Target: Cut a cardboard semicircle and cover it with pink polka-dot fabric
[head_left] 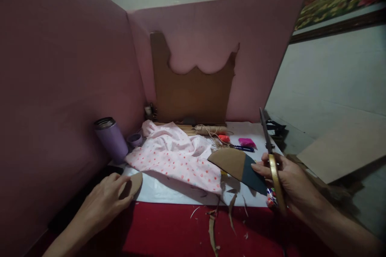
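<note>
My left hand (110,192) is closed on a small rounded cardboard piece (136,182), its fingers along the near edge, at the left of the white sheet. At the right, my right hand (280,172) grips scissors (274,168) with gold-coloured handles, their blades pointing up. Between thumb and fingers that hand also pinches a larger curved cardboard piece (230,158), brown with a dark blue-green end. A pink cloth with red dots (181,164) lies crumpled between the hands. Thin cardboard offcuts (212,231) are scattered in front on the red cloth.
A purple tumbler (111,138) leans at the left beside a small purple lid (134,140). Behind the cloth lie a twine roll (208,129), a blue pen (243,148) and a magenta packet (247,142). A cut cardboard sheet (193,96) stands against the pink panel (217,28).
</note>
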{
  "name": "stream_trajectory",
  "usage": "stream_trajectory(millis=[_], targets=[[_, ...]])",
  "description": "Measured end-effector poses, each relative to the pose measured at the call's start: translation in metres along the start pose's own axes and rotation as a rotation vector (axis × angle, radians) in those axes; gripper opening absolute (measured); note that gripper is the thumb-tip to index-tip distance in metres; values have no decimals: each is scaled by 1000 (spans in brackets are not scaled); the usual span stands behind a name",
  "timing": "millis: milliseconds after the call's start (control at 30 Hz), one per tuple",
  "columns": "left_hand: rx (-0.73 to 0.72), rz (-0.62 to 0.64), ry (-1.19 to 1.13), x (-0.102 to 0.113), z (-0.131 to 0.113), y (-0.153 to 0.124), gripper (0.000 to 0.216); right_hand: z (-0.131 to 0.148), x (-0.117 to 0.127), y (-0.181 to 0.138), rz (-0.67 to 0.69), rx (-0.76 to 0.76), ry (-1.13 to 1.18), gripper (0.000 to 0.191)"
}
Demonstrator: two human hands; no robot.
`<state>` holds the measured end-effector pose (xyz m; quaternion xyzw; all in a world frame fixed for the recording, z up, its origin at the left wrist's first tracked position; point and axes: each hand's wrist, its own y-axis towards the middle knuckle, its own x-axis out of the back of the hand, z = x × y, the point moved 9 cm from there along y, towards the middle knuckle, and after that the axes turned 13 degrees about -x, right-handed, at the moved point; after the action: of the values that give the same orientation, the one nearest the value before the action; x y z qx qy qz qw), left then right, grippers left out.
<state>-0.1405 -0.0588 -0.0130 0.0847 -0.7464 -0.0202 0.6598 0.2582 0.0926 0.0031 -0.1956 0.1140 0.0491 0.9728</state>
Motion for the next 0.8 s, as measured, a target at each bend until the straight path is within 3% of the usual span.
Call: stream_trajectory(millis=[133,400,467,567,600,633,667,733,800], targets=[[-35,88,-114,-13,-6,2,35,-2,-8,1,13,-12,-7,48],[-87,-74,-43,-3,-20,41,29,1,-12,-1,17,36,-84,41],[-107,-145,-58,1,-37,46,28,4,-7,-1,-23,65,-123,40],[-189,-211,-183,-3,-82,48,31,8,-5,3,-45,135,-175,38],[-212,-203,-293,-8,-99,48,27,9,-6,4,-40,161,-196,36],[-124,-170,-707,-23,-107,47,23,10,-8,5,-33,187,-215,35],[80,-99,-1148,-47,-113,42,22,11,-10,5,-26,211,-232,34],[194,5,-1379,-70,-137,33,24,13,-14,2,-25,247,-262,34],[412,45,-1624,-90,-147,22,18,16,-16,-1,-36,266,-297,33]])
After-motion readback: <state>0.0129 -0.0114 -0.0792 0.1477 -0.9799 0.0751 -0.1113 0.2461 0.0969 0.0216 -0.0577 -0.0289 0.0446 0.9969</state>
